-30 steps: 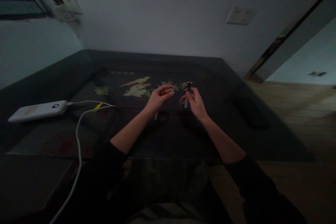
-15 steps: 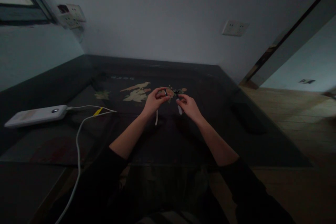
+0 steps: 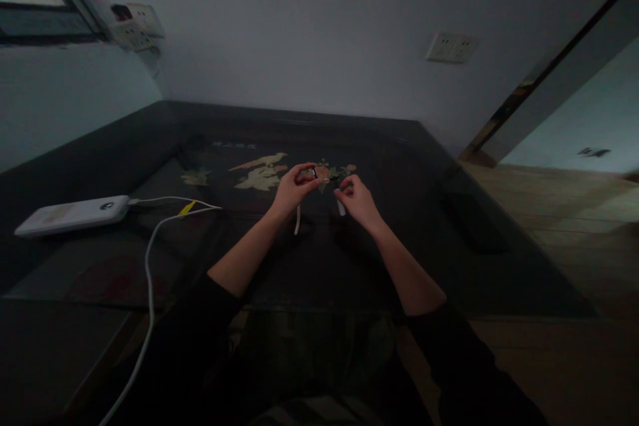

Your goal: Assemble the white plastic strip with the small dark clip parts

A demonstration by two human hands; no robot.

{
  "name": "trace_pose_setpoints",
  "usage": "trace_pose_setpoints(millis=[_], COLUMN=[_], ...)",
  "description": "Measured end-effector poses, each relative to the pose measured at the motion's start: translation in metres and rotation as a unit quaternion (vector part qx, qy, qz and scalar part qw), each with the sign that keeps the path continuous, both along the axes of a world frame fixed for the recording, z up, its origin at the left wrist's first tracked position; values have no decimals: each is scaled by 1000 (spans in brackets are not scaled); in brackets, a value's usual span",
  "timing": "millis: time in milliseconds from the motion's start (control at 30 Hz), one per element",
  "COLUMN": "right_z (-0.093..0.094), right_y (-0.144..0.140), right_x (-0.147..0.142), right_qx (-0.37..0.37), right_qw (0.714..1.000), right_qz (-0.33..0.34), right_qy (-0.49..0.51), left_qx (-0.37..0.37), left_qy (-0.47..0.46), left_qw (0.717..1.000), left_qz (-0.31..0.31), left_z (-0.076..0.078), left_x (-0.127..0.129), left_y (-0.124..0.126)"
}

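A small metal-tipped piece (image 3: 314,174) is pinched in the left hand (image 3: 292,190), a pale stick-like piece (image 3: 341,207) in the right hand (image 3: 357,200) (both grips narrow), above the dark counter (image 3: 449,226). The two are judged almost met, not yet joined.

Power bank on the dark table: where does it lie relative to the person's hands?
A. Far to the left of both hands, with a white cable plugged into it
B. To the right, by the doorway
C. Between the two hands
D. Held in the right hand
A: the power bank lies at the table's left edge with a white cable running from it, well apart from the left hand and right hand.
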State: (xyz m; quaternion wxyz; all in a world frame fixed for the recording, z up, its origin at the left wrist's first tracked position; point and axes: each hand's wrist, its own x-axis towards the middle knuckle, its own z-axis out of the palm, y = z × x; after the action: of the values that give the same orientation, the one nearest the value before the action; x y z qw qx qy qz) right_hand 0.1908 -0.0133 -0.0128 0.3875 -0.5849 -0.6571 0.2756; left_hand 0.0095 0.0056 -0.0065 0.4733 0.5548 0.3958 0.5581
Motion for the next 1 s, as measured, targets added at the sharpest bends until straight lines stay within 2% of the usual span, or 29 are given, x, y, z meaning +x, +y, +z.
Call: trace_pose_setpoints(millis=[67, 200, 400, 633, 1000], right_z=[-1, 1, 5, 7, 4], right_y=[-8, -21, -24, -26, -26], right_x=[-14, -33, -42, -46, -50], right_qx=[-5, -8, -34, -22, -12], right_qw=[997, 969, 926, 910, 910], right_qz=[22, 47, 34, 40, 35], right_qy=[-79, -243, -375, -412, -413], left_qx=[1, 8, 15, 13, 23], left_qy=[-1, -17, -33, -32, -21], left_qw=[1000, 999, 999, 998, 999], left_qz=[4, 30, 41, 43, 43], left_z=[4, 9, 11, 14, 15], left_x=[-3, -9, -12, -11, -12], left_y=[-2, -2, 0, -2, -4])
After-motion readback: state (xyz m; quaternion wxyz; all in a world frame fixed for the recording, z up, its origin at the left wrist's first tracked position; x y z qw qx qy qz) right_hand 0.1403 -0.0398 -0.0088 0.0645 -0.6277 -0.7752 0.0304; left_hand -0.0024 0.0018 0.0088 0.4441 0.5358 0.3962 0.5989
